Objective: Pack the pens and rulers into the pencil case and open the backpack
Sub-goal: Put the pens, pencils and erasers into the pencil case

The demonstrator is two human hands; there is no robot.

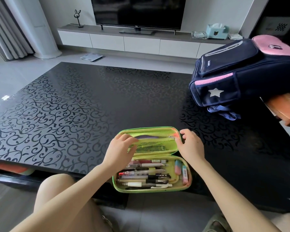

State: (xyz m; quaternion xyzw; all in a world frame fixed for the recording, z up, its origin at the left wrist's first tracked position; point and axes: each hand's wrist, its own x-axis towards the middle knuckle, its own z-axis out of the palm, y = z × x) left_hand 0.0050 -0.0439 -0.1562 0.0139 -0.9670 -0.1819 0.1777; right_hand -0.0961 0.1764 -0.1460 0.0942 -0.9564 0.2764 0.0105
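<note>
A green pencil case point(186, 186) lies wide open at the near edge of the black table point(74, 106). Several pens point(146, 174) lie side by side in its lower half, with erasers point(181, 169) at the right end. The upper half is the lid with a mesh pocket point(151, 147). My left hand point(119, 151) rests on the lid's left part, fingers lightly curled on the mesh. My right hand point(191, 146) holds the lid's right edge by the zip end. A navy and pink backpack point(241, 71) lies zipped at the table's far right.
A wooden chair or drawer unit point(285, 111) stands right of the table under the backpack. My knees point(57, 190) are just below the table's near edge. A TV point(137, 12) on a low white cabinet stands beyond the table.
</note>
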